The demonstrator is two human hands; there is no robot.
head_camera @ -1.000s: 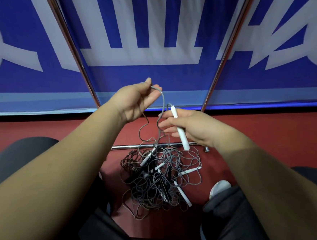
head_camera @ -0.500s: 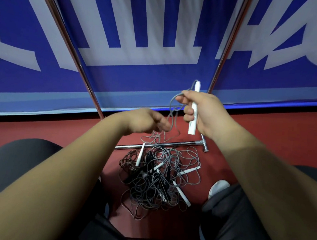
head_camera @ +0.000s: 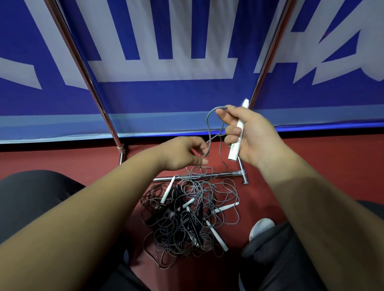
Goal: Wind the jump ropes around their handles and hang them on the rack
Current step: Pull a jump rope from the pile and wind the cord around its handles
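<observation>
Several jump ropes (head_camera: 188, 220) on red floor (head_camera: 322, 159).

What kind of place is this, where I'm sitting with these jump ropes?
Probably a sports hall or gym: a red floor, a big blue banner with white lettering behind, and a tangled pile of jump ropes at the foot of a chrome rack.

right grip (head_camera: 249, 135) raised, clenched tight; left grip (head_camera: 179, 154) lower, seemingly pinching.
</observation>
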